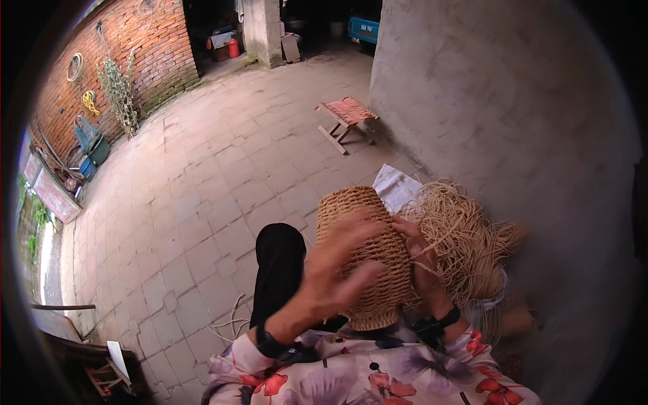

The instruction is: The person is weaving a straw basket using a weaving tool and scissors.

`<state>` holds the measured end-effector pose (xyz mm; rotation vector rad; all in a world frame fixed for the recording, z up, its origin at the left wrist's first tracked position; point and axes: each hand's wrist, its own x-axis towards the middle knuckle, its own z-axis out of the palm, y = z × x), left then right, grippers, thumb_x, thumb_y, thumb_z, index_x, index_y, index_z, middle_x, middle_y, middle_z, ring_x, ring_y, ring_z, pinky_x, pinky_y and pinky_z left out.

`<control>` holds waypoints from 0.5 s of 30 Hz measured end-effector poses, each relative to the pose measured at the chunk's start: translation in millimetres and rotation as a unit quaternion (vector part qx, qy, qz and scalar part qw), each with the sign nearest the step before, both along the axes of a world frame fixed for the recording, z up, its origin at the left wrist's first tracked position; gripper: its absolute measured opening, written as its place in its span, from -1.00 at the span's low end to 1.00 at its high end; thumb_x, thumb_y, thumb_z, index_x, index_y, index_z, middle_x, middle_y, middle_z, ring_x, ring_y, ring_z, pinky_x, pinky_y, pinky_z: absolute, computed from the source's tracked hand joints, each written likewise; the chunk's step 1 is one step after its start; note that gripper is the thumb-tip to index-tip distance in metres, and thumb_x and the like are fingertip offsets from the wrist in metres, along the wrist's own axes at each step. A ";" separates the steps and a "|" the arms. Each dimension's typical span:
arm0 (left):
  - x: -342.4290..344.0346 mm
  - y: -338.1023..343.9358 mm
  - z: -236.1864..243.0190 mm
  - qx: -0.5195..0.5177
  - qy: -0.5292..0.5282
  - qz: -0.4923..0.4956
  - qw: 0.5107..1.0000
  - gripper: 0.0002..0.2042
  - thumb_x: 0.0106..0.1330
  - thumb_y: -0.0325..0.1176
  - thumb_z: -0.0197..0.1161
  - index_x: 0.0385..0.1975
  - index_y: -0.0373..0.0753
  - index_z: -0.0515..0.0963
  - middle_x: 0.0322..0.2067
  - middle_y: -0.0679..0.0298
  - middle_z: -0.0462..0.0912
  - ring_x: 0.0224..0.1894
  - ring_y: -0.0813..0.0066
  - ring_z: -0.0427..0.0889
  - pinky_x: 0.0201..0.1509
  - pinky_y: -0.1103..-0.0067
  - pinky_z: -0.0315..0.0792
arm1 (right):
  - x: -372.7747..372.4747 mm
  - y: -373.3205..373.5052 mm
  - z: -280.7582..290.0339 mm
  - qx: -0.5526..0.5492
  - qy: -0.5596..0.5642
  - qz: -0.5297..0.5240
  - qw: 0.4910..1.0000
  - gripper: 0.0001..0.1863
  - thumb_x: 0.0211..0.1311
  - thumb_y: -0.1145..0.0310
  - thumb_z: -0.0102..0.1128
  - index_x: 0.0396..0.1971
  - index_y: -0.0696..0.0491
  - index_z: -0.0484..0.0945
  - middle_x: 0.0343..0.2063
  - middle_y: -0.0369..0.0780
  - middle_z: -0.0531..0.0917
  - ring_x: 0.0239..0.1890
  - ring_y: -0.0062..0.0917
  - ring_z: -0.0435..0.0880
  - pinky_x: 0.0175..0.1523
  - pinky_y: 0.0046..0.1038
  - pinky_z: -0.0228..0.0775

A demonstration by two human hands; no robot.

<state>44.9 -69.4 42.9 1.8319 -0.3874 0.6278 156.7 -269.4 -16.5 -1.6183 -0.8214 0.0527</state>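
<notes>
At nine o'clock I see the left hand spread loose over a tan tubular woven basket; at three, the right hand seemingly pinches thin beige cord, best kept taut.

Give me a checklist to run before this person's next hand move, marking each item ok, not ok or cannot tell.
1. Basket between both hands: ok.
2. Left hand firmly on the basket: cannot tell; it is blurred, fingers spread over the weave.
3. Right hand at the basket's right side: ok.
4. Strand pinched by the right hand: cannot tell.
5. Cord pile neatly ordered: not ok, it lies in tangled loops.
6. Stool apart from the basket: ok.
</notes>
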 end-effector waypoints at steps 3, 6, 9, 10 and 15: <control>-13.4 34.3 -68.8 0.042 0.076 0.065 0.994 -0.25 0.17 0.19 0.34 0.31 -0.09 0.39 0.46 -0.08 0.01 0.48 -0.18 -0.03 0.49 0.02 -0.06 | -13.7 7.8 -8.9 0.001 0.011 0.003 1.000 -0.51 0.54 0.10 -0.21 0.16 0.14 0.50 0.26 -0.05 0.45 0.35 -0.29 0.36 0.45 -0.30 0.11; -14.9 35.2 -63.8 0.101 0.059 0.028 0.993 -0.11 0.07 0.40 0.29 0.34 -0.06 0.38 0.48 -0.08 -0.07 0.50 -0.21 -0.14 0.49 0.01 -0.08 | -23.7 6.8 -2.9 0.009 0.046 -0.028 0.999 -0.49 0.54 0.09 -0.24 0.18 0.16 0.47 0.25 -0.05 0.46 0.35 -0.29 0.35 0.45 -0.31 0.09; -14.7 33.0 -69.6 0.161 0.017 0.052 0.985 -0.05 -0.01 0.47 0.28 0.34 -0.05 0.38 0.48 -0.09 -0.07 0.49 -0.24 -0.12 0.49 -0.01 -0.09 | -18.7 8.9 -7.8 0.032 0.092 -0.027 0.995 -0.48 0.55 0.09 -0.28 0.18 0.18 0.43 0.23 -0.07 0.47 0.33 -0.31 0.37 0.44 -0.34 0.11; -15.2 29.7 -67.9 0.135 0.010 0.062 0.989 -0.11 -0.01 0.41 0.34 0.29 -0.04 0.44 0.47 -0.04 0.00 0.49 -0.24 -0.12 0.48 -0.02 -0.09 | -16.6 9.8 -15.0 0.052 0.105 -0.022 0.993 -0.47 0.56 0.08 -0.29 0.18 0.19 0.43 0.22 -0.07 0.47 0.32 -0.32 0.38 0.43 -0.35 0.12; -12.5 27.1 -81.3 0.133 0.024 0.076 0.988 -0.19 -0.03 0.29 0.44 0.23 -0.02 0.52 0.44 0.03 0.13 0.48 -0.21 -0.05 0.48 -0.02 -0.08 | -13.3 12.2 -23.8 0.065 0.132 -0.025 0.989 -0.47 0.56 0.09 -0.29 0.18 0.20 0.43 0.20 -0.07 0.49 0.29 -0.34 0.42 0.41 -0.35 0.15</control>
